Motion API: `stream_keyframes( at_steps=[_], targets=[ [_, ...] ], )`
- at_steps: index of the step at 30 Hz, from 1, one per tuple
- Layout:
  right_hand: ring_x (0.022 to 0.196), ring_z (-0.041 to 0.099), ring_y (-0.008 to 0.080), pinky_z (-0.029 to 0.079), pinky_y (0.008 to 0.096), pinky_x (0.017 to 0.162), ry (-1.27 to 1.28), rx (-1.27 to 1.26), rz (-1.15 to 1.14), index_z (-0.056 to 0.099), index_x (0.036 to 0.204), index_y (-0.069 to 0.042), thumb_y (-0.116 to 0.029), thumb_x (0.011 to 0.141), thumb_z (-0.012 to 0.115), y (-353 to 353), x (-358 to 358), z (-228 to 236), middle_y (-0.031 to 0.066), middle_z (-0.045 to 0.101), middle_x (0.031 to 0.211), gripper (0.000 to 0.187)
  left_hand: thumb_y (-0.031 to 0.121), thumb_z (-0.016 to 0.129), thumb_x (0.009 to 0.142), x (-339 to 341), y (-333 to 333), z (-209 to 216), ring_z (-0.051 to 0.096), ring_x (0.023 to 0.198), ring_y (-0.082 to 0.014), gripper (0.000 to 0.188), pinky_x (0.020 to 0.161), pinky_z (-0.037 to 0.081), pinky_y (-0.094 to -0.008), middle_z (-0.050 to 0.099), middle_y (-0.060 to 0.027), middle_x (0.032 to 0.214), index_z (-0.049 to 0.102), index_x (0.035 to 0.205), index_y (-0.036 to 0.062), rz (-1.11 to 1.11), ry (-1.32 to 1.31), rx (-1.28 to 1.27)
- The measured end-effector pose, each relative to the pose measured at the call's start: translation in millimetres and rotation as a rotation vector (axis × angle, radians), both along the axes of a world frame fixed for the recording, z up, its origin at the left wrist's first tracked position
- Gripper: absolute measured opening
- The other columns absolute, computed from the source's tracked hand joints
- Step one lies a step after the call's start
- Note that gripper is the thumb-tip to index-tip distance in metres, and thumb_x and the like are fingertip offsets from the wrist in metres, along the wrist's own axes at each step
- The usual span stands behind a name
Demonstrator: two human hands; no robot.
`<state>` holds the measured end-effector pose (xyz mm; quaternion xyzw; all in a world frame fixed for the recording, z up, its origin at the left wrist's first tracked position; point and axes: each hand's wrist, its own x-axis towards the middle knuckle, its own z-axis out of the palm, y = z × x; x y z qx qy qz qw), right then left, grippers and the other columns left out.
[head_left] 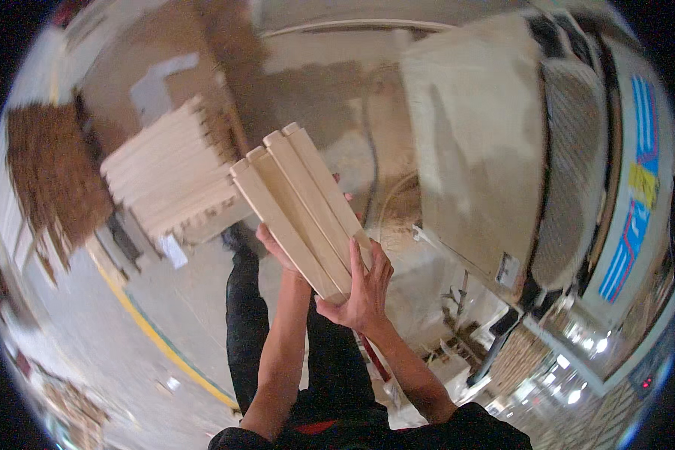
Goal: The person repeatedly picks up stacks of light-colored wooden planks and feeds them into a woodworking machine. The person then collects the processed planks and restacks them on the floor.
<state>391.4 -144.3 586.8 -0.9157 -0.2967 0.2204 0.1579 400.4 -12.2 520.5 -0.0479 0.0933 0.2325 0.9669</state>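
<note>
A bundle of several pale wooden slats (300, 206) is held up in front of my body, tilted with its far end to the left. My left hand (276, 251) supports it from the left and beneath, most of its fingers hidden under the wood. Around the near right end, my right hand (362, 289) is closed, its thumb and fingers pressed to the slats. The far ends of the slats are rounded and slightly uneven.
A stack of pale slats (172, 172) stands left of the bundle, with a stack of darker wood (56, 169) farther left. On the right is a machine with a broad pale panel (476, 142). A yellow floor line (154, 330) runs at lower left.
</note>
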Motion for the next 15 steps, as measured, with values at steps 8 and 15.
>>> stream_keyframes(
  at_steps=[8, 15],
  targets=[
    [0.125, 0.026, 0.0532, 0.024, 0.0636, 0.099, -0.205, -0.019, -0.351, 0.021, 0.148, -0.008, -0.056, 0.058, 0.075, -116.3, 66.1, 98.4, 0.0356, 0.024, 0.14, 0.116, 0.055, 0.049, 0.084, 98.6, -135.1, 40.6, 0.054, 0.113, -0.0309, 0.077, 0.095, 0.046, -0.0461, 0.048, -0.0173, 0.131, 0.033, 0.141, 0.0065, -0.318, 0.093, 0.068],
    [0.126, 0.039, 0.0357, 0.032, 0.0478, 0.104, -0.529, 0.266, -0.68, 0.025, 0.146, 0.0, -0.032, 0.058, 0.079, -226.6, 119.3, 140.8, 0.0209, 0.036, 0.144, 0.108, 0.041, 0.051, 0.089, 192.5, -311.2, 71.1, 0.055, 0.11, -0.0233, 0.061, 0.095, 0.046, -0.0371, 0.051, -0.0118, 0.129, 0.04, 0.137, 0.0044, -1.053, -0.159, 0.258]
  ],
)
